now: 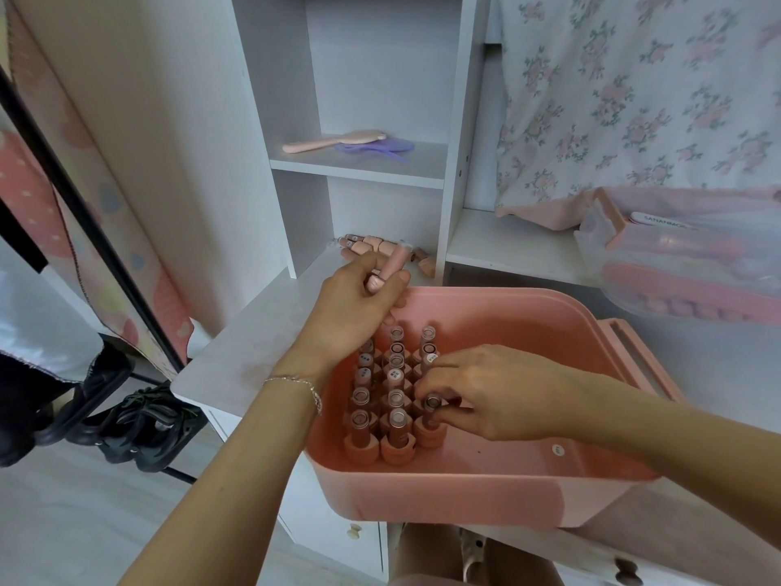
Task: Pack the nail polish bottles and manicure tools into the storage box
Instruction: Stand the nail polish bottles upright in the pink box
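A pink storage box (528, 315) sits on the white desk (236, 348), its front hanging over the edge. Several nail polish bottles (395, 399) stand upright in rows in its left half. My right hand (494, 391) reaches into the box and pinches the cap of a dark bottle (431, 412) in the front row. My left hand (359, 302) hovers over the box's far left rim, gripping a pale pink bottle (391, 268). More bottles (376, 247) lie on their sides in the lower shelf cubby behind.
A clear lidded tray with pink trim (684, 264), holding manicure tools, rests on the desk at the right. A pink hairbrush (334, 141) and a purple comb (380, 146) lie on the upper shelf. Shoes (139, 420) sit on the floor at the left. Floral cloth (634, 99) hangs behind.
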